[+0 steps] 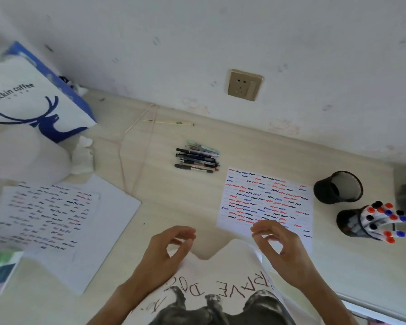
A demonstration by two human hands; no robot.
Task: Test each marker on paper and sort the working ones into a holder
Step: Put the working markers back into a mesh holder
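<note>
A sheet of test paper (265, 198) covered with red, blue and black squiggles lies right of centre. A pile of pens and markers (197, 159) lies beyond it to the left. At the right, one black mesh holder (338, 187) stands with nothing visible inside it. A second black holder (352, 222) is packed with several capped markers (384, 219). My left hand (171, 249) hovers near the table's front edge, fingers curled and apart, holding nothing. My right hand (274, 242) is over the paper's near edge, fingers loosely curved, holding nothing.
Used scribbled sheets (45, 214) lie on white paper at the left. A white and blue coffee bag (33, 95) stands at the back left by crumpled tissue (82, 156). A wall socket (244, 85) sits above the desk. A thin stick (169, 122) lies near the wall.
</note>
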